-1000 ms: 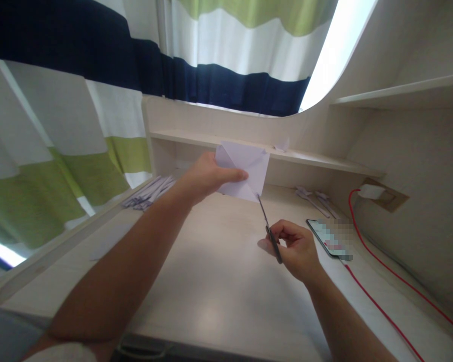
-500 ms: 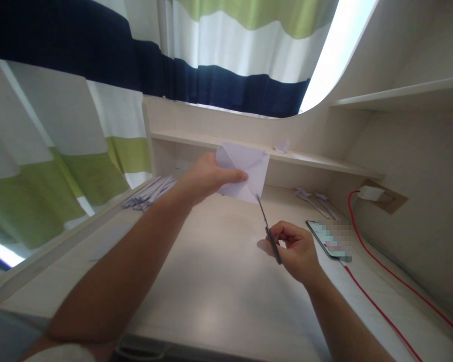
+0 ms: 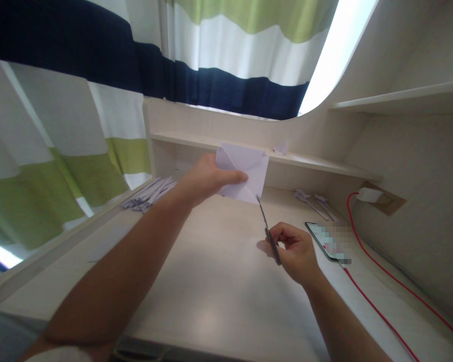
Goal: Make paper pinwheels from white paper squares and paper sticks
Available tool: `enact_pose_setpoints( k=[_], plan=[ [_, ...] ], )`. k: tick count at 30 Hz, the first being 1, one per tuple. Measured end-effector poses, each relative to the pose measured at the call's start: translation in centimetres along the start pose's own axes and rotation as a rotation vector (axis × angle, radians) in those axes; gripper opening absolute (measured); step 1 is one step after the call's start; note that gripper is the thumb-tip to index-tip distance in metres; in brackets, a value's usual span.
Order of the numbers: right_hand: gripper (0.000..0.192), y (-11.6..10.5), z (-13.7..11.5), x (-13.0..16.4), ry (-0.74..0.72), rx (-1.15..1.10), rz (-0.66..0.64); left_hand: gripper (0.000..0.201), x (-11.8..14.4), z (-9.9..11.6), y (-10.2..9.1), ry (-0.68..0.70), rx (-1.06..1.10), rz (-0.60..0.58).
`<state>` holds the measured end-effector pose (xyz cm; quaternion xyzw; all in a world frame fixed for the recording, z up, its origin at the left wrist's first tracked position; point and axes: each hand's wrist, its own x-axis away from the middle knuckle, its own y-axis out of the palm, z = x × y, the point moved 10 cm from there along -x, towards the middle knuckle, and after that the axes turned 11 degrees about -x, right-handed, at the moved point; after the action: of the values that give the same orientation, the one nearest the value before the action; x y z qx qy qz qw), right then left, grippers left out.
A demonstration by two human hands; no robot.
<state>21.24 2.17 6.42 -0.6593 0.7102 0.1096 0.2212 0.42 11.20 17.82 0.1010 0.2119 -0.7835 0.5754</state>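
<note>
Above the desk, my left hand (image 3: 215, 176) pinches a folded sheet of white paper (image 3: 249, 163), thumb on the near face and fingers hidden behind it. A diagonal crease or flap edge runs across the paper. My right hand (image 3: 294, 249) holds a pair of dark-handled scissors (image 3: 266, 221) by the loops. Their blades point up and away, with the tip at the paper's lower right corner. The blades look nearly together; whether paper lies between them I cannot tell.
Bundled paper strips (image 3: 149, 193) lie at the desk's left edge, near a flat paper sheet (image 3: 109, 241). Folded paper pieces (image 3: 313, 201) rest at the back right. A phone (image 3: 326, 241) with a red cable (image 3: 377, 311) lies at right. A shelf (image 3: 317, 163) spans the back, holding a paper scrap (image 3: 281, 148).
Almost nothing differs. The view has shifted very slightly, while both hands, the paper and the scissors keep their places relative to one another.
</note>
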Motion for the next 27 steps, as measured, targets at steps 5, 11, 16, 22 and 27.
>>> enact_pose_setpoints(
  k=[5, 11, 16, 22, 27],
  plan=[
    [0.040, 0.23, -0.30, -0.03, 0.019, 0.001, -0.004, 0.043, 0.01, -0.04, 0.07, 0.003, -0.002, -0.007],
    [0.040, 0.22, -0.61, -0.03, 0.000, 0.009, -0.002, 0.041, 0.13, 0.09, 0.16, 0.005, 0.007, -0.013],
    [0.039, 0.15, -0.45, 0.05, 0.008, -0.002, -0.003, 0.038, 0.01, -0.02, -0.01, 0.006, 0.009, 0.000],
    [0.040, 0.21, -0.03, -0.10, 0.041, -0.016, 0.000, 0.038, 0.01, -0.08, 0.01, 0.014, -0.002, -0.003],
    [0.042, 0.17, -0.28, -0.07, 0.020, -0.023, 0.006, 0.039, 0.13, 0.11, 0.21, 0.015, 0.035, -0.015]
  ],
)
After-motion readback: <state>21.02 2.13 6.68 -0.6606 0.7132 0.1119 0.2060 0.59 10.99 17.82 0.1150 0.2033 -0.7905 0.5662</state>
